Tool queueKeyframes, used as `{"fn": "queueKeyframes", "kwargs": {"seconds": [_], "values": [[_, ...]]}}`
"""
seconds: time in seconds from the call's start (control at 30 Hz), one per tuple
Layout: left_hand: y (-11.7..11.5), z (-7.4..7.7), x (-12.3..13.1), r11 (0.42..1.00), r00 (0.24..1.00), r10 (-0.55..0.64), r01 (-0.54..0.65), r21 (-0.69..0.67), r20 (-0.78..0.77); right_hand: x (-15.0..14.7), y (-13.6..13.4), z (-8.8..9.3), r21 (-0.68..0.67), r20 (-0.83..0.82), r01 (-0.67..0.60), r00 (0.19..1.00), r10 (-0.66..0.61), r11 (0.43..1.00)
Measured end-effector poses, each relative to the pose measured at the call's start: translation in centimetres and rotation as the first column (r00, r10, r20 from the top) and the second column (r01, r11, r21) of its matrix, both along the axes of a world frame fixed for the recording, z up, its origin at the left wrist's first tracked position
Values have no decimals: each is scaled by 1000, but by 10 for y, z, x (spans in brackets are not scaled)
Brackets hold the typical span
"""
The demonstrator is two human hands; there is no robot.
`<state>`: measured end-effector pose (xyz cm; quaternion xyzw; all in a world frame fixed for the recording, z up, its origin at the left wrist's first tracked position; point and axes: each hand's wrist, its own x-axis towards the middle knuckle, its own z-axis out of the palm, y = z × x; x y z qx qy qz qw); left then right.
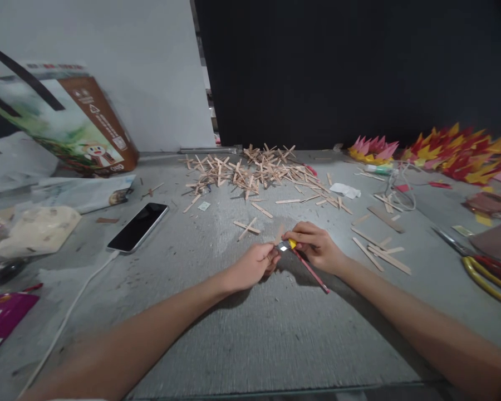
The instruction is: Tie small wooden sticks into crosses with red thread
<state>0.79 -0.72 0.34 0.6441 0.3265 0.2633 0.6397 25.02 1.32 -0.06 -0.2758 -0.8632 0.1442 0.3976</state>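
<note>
- Your forearms (162,328) come in from the lower corners, nearest the camera, over the grey table (250,345); your two hands meet near its middle.
- Your left hand (253,264) has thumb and fingers pressed together, pinching a stick (280,231) near its lower end; the stick rises, slightly slanted, from the fingertips.
- Your right hand (315,245) has its fingers bent, pinching a small yellow piece (293,244); a shiny grey piece (283,247) sits between your two hands, too small to identify.
- One red rod (312,272) slants out from beneath your right hand; you cannot tell whether the hand touches it.
- Two crossed sticks (247,227) lie just beyond your left hand; loose sticks (379,253) lie right of your right hand; a pile (250,170) of sticks spreads farther back.
- To your left, a phone (137,227) is plugged into a white cable (73,312); a bag (98,120) stands behind it.
- To your right lie scissors (484,275); folded paper (455,153) in red, yellow and pink sits beyond.
</note>
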Motion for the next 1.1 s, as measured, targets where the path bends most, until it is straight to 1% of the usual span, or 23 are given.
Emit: {"fn": "queueKeyframes", "kwargs": {"seconds": [0.2,0.43,0.63,0.9,1.0,1.1], "values": [[-2,0,0,1000,1000,7,-7,-22,1,0,0,1,-3,9,4,1000,-4,1000],[-1,-1,0,997,999,9,-6,-73,43,1,1,1,-31,5,-17,1000,17,999],[0,-1,0,989,991,-43,61,-137,130,1,2,2,-24,23,2,1000,-2,1000],[1,-1,0,992,990,-60,73,-102,124,2,1,1,-35,7,-5,1000,5,999],[1,-1,-1,990,988,-56,73,-117,144,3,2,0,-43,6,-1,1000,1,999],[1,-2,0,990,990,-52,68,-120,128,2,2,0,-42,9,-3,1000,4,999]]}}
